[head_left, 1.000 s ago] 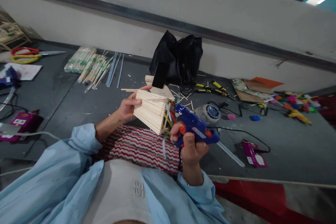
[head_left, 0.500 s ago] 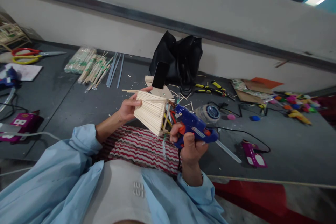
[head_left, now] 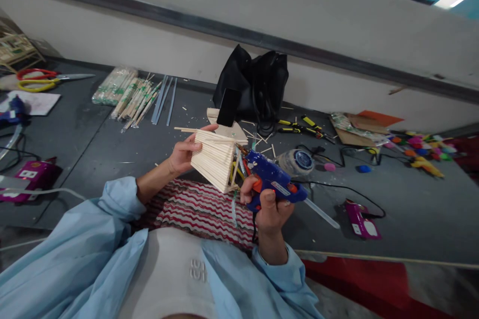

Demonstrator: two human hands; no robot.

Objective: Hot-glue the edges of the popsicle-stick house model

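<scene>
Stick panel (head_left: 212, 161), glue gun (head_left: 276, 175)
My left hand (head_left: 182, 154) grips the panel, my right hand (head_left: 272, 210) the gun, phone (head_left: 229, 106) beyond.

Some fingers of the left hand (head_left: 183, 154) are hidden behind the stick wall (head_left: 214, 159), and the tip of the blue glue gun (head_left: 271, 172) is too small to tell if it touches. The left edge cuts off another blue gun (head_left: 14, 112) and a stick rack (head_left: 18, 49). The phone (head_left: 229, 107) hides part of the black bag (head_left: 249, 72).
</scene>
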